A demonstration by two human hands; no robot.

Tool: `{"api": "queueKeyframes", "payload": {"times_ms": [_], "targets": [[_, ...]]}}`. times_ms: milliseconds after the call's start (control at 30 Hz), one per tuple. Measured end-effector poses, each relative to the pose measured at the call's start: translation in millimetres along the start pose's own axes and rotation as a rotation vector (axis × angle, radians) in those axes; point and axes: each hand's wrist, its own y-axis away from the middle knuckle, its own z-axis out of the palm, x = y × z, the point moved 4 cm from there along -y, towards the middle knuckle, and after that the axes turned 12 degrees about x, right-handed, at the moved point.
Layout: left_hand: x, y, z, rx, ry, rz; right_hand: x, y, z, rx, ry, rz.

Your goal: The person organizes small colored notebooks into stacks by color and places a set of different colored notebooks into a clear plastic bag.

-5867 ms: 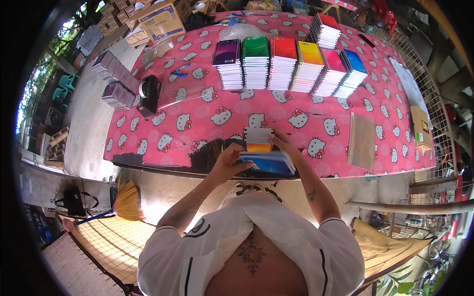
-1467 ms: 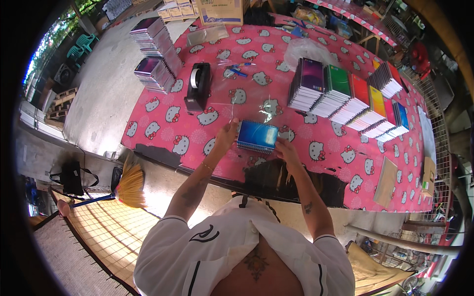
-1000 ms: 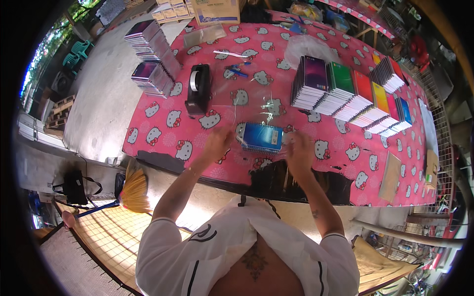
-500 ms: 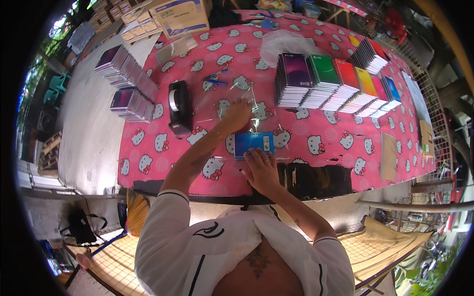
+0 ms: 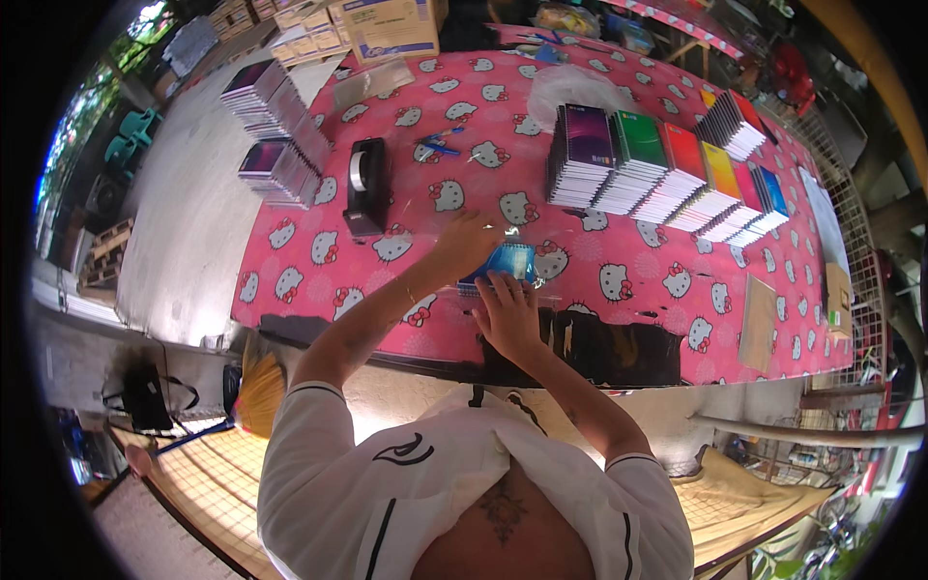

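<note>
Small blue spiral-bound notebook (image 5: pixel 509 261), lying flat on the pink patterned tabletop (image 5: pixel 628 280) near its front edge, clear wrap over it (glare, hard to see), partly covered.

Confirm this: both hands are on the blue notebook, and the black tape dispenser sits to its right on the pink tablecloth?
Not quite. The head view shows the tape dispenser to the left of the blue notebook, not the right. Both the left hand and right hand are on it, on the pink tablecloth.

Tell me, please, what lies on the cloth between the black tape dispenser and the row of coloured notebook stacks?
In the head view, blue pens lie between the tape dispenser and the notebook stacks.
</note>
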Motion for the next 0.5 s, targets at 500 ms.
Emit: {"api": "queueKeyframes", "payload": {"times_ms": [500], "targets": [[-11,-8,31,-0.192,-0.307,0.042,-1,8,2,0.032,-0.002,-0.031]]}}
